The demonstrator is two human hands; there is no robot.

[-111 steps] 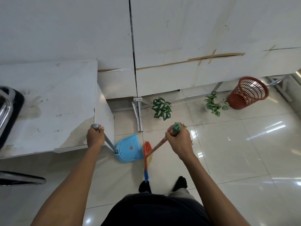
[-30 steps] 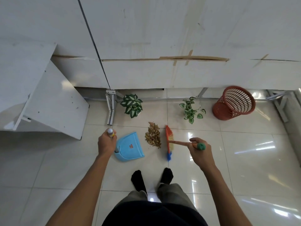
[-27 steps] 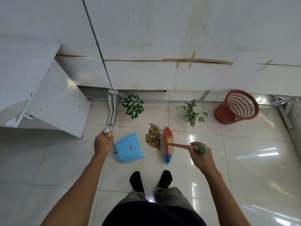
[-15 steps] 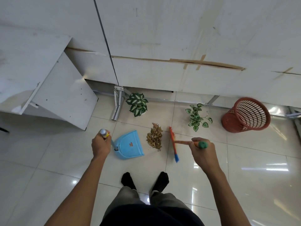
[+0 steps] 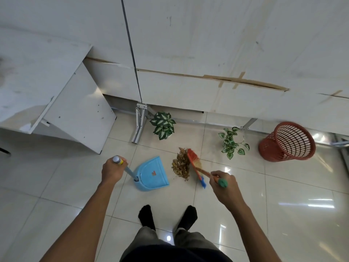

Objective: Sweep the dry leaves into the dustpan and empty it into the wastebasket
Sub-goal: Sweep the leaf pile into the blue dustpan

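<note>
The left hand [image 5: 112,170] has its fingers curled tight round the top of the long handle of the blue dustpan [image 5: 151,173], which sits on the tiled floor [image 5: 75,178] with its wide mouth turned toward the dry leaves [image 5: 181,165]. The right hand [image 5: 225,188] wraps the handle of the broom [image 5: 194,161] near its green end cap. The leaves lie in one pile just beside the pan, a strip of bare tile between them, and the bristles touch the pile's right edge. The stroke to make is short and low, drawn leftward with the bristles kept on the tile, while the left hand presses the pan's lip down so nothing slips beneath. Whether that lip lies flat now is hard to tell from this height. The red wastebasket [image 5: 287,141] stands well apart to the right. Half a second ago the broom head stood clear of the pile; now it leans against it, and the dustpan sits much where it was.
</note>
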